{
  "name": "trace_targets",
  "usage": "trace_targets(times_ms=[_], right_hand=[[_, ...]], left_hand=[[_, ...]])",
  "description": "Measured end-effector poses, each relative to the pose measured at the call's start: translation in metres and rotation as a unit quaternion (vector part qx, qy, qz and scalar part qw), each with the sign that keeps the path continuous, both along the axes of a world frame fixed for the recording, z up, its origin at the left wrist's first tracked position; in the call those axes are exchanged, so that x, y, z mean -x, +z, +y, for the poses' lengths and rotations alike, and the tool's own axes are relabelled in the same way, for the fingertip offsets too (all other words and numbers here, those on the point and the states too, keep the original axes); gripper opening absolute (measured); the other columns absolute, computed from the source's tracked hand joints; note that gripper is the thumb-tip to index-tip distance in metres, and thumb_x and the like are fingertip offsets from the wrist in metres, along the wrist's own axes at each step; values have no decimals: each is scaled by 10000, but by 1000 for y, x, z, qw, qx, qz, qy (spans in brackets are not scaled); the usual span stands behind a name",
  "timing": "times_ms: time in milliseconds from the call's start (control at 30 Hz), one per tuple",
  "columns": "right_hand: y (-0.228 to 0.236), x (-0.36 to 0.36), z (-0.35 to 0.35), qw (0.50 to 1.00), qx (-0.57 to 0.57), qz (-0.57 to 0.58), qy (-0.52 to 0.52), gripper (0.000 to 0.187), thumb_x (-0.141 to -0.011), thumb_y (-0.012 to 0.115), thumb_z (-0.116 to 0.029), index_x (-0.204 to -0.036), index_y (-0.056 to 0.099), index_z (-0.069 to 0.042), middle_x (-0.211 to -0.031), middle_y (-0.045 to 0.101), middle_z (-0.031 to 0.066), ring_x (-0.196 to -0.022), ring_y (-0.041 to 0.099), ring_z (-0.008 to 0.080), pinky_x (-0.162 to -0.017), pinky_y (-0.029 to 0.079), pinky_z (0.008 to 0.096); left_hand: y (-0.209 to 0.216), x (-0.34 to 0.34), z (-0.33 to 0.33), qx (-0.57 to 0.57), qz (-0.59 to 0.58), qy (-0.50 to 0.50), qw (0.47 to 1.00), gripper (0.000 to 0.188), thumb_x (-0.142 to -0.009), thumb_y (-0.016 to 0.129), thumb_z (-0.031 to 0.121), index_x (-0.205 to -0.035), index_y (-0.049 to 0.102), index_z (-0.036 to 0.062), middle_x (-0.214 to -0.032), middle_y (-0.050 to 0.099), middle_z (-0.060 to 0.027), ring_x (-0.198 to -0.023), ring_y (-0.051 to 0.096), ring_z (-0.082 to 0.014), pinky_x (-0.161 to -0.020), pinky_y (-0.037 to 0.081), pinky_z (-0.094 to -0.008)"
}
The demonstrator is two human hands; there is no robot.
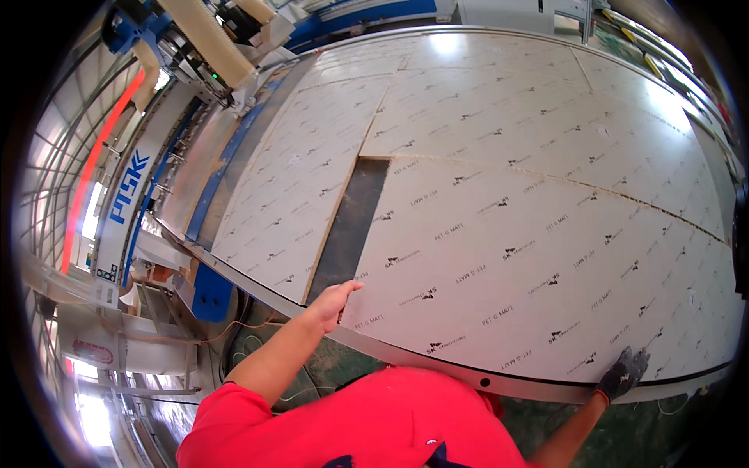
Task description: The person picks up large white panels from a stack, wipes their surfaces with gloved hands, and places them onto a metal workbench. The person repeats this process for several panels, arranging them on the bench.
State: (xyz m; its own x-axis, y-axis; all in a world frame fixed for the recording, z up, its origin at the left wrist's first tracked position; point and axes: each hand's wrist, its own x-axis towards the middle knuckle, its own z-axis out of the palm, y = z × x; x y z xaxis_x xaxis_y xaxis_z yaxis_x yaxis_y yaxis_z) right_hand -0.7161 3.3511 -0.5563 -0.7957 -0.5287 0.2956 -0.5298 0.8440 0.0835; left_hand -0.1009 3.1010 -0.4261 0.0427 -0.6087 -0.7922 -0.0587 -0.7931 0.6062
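Note:
A large pale panel with a printed film lies flat in front of me. My left hand, bare, is closed on its near left corner, with the thumb reaching over the top face and the other fingers partly hidden at the edge. My right hand wears a dark glove and rests at the near edge of the same panel, farther right. Its fingers lie on the top face, somewhat apart. Left of the panel, a dark strip of the machine bed shows between it and a long neighbouring panel.
More pale panels cover the far bed, split by narrow cut lines. A white and blue machine gantry stands at the left, with a beige ribbed hose above. Cables hang below the near metal edge.

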Motion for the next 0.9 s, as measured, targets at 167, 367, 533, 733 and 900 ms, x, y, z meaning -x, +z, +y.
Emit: trace_targets(times_ms=[167, 367, 533, 733, 900], right_hand=[[-29, 38, 19, 912, 362, -194, 5, 435, -948, 625, -192, -1322, 567, 23, -1343, 593, 193, -1249, 555, 325, -1059, 447, 385], [-33, 45, 9, 833, 482, -270, -22, 432, -902, 670, -135, -1293, 574, 21, -1240, 622, 152, -1109, 599, 249, -957, 492, 354], [-36, 35, -17, 713, 621, -326, 3, 367, -867, 688, -21, -1226, 620, 7, -1138, 647, 80, -998, 612, 172, -910, 503, 304], [-17, 30, -25, 702, 621, -349, 8, 362, -848, 698, -22, -1203, 636, 21, -1124, 673, 76, -995, 625, 168, -908, 501, 300], [-17, 35, -34, 708, 610, -354, 44, 413, -842, 727, -106, -1214, 627, 44, -1167, 688, 109, -1056, 630, 193, -963, 476, 309]], left_hand=[[-6, -11, 4, 16, -14, -39, 999, 335, -985, 580, 322, -1105, 705, 35, -997, 712, -36, -842, 637, -144, -760, 480, -315], [-31, -28, 12, 44, 34, -12, 998, 330, -972, 597, 326, -1108, 708, 47, -1038, 719, -32, -913, 654, -148, -802, 483, -310], [-33, -37, 19, 39, 62, -1, 997, 333, -969, 592, 314, -1133, 686, 40, -1055, 725, -44, -963, 671, -176, -843, 493, -332], [-34, -39, 19, 41, 109, -32, 993, 357, -983, 562, 309, -1200, 645, 38, -1156, 698, -48, -1078, 639, -192, -932, 469, -352], [-43, -40, 23, 44, 132, -41, 989, 396, -990, 545, 296, -1263, 608, 15, -1226, 672, -67, -1130, 623, -212, -979, 457, -363]])
